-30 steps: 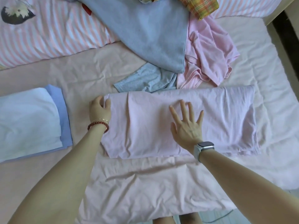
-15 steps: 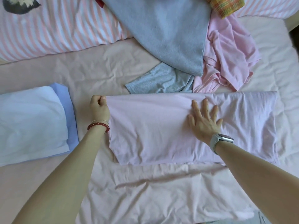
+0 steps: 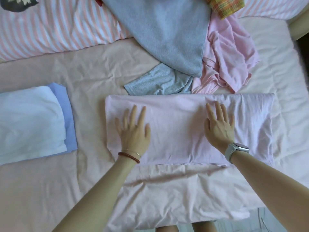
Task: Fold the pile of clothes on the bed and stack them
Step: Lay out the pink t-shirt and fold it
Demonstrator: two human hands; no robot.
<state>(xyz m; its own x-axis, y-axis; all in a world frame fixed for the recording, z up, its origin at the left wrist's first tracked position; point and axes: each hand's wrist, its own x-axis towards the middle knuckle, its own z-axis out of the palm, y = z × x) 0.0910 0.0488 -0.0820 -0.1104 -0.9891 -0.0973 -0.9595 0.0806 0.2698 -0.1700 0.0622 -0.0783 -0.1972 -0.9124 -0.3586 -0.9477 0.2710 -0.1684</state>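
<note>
Both hands flat, fingers (image 3: 217,109) spread, on pink garment (image 3: 175,118); long axis left-right; left hand (image 3: 133,131) nearer folded stack (image 3: 33,121).

Left hand (image 3: 133,131) and right hand (image 3: 219,126) press flat on pink garment (image 3: 177,124).

Both arms reach forward, the left hand (image 3: 133,131) and right hand (image 3: 219,129) lying palm-down with fingers (image 3: 217,109) straight and slightly spread, a band on each wrist.
</note>
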